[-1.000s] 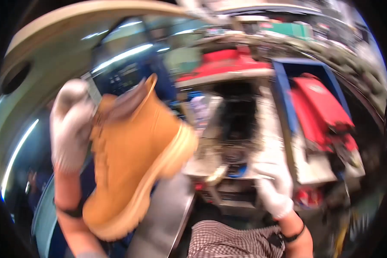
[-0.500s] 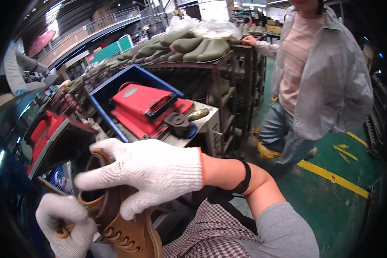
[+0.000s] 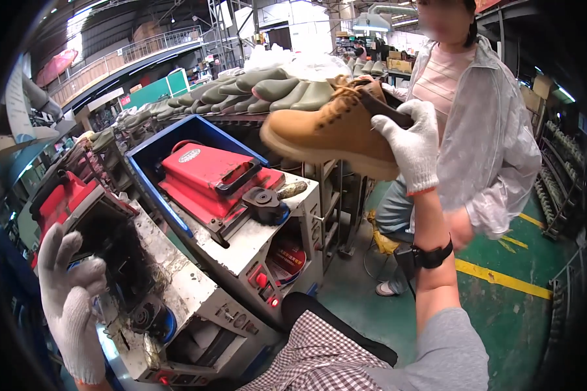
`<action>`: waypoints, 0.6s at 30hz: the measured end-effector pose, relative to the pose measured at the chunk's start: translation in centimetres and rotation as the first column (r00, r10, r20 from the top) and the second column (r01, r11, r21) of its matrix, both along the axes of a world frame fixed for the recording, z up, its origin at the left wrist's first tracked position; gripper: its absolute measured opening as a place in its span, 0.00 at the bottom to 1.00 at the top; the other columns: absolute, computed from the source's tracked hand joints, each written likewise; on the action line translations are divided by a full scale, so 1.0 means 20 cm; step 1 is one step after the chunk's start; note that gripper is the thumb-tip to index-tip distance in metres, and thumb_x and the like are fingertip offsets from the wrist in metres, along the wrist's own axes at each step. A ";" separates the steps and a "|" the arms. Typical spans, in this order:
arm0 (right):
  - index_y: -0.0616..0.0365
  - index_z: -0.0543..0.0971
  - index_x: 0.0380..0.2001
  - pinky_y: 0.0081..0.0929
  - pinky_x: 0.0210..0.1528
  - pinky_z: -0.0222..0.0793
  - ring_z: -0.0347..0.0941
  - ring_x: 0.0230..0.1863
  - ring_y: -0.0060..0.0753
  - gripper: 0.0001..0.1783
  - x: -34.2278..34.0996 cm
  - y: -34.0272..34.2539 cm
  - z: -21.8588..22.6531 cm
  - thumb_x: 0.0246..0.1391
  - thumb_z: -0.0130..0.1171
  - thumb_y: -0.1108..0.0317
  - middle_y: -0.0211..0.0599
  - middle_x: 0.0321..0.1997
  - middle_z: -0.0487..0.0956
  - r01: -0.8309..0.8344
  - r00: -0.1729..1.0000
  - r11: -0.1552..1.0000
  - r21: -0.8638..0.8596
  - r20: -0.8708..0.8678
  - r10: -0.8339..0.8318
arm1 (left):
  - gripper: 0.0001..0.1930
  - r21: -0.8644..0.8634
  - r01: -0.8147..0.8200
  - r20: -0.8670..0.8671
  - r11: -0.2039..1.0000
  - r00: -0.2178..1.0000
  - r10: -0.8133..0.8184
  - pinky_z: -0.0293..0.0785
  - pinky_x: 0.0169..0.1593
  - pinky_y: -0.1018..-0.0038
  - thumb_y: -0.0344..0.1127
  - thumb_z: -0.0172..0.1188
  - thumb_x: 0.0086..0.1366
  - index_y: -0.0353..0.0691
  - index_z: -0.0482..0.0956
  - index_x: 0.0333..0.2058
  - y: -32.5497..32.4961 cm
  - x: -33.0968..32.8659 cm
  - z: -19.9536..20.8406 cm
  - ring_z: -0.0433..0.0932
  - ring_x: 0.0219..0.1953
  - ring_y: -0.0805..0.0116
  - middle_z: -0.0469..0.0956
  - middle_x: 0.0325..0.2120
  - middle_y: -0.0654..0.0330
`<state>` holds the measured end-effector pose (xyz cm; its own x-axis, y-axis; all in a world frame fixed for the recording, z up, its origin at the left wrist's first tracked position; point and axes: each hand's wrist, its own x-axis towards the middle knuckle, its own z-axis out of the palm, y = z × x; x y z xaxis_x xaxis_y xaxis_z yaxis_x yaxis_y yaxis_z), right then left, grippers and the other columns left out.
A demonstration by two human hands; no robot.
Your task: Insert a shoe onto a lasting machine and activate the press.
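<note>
Right hand (image 3: 409, 144) in knit white glove gripped tan suede boot (image 3: 329, 130) by its collar, raised over red metal machine (image 3: 218, 179), left hand (image 3: 72, 300) gloved, fingers spread, empty, beside grimy grey workbench (image 3: 195, 287)

Heel and collar of tan boot (image 3: 329, 130) covered by gloved right hand (image 3: 407, 146). Lower left hand (image 3: 72, 306) cut off at wrist by dark fisheye rim. Head of co-worker (image 3: 482, 130) in grey jacket cropped by top edge, face blurred; one foot masked by raised forearm. Inside of grimy machine (image 3: 176, 287) lost in shadow. Row of green boots (image 3: 274, 91) behind, possibly rubber, too distant to count. Far hall overexposed.
</note>
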<state>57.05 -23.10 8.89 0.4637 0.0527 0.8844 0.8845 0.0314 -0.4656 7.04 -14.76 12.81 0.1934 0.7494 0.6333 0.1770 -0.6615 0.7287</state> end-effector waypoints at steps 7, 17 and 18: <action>0.54 0.83 0.37 0.44 0.50 0.76 0.77 0.47 0.49 0.23 0.09 -0.05 -0.01 0.43 0.80 0.54 0.43 0.44 0.77 0.457 0.888 0.879 -0.138 0.125 -0.442 | 0.45 0.045 -0.110 0.019 0.993 0.994 0.109 0.74 0.59 0.74 0.52 0.60 0.66 0.39 0.58 0.77 0.03 -0.33 -0.17 0.78 0.52 0.70 0.69 0.66 0.53; 0.61 0.84 0.44 0.40 0.58 0.74 0.81 0.53 0.41 0.14 0.15 -0.03 0.13 0.57 0.71 0.66 0.42 0.49 0.85 0.223 0.940 0.974 -0.046 0.275 -0.203 | 0.51 -0.045 -0.291 0.101 0.956 0.951 0.294 0.72 0.60 0.73 0.57 0.70 0.63 0.36 0.59 0.75 -0.12 -0.47 -0.25 0.78 0.54 0.67 0.70 0.66 0.53; 0.62 0.84 0.45 0.40 0.58 0.75 0.81 0.53 0.42 0.15 0.16 -0.02 0.13 0.58 0.70 0.66 0.43 0.50 0.85 0.173 0.922 0.985 -0.018 0.354 -0.156 | 0.48 -0.050 -0.293 0.136 0.955 0.945 0.297 0.73 0.61 0.71 0.53 0.70 0.63 0.36 0.59 0.75 -0.14 -0.52 -0.26 0.79 0.56 0.66 0.70 0.66 0.52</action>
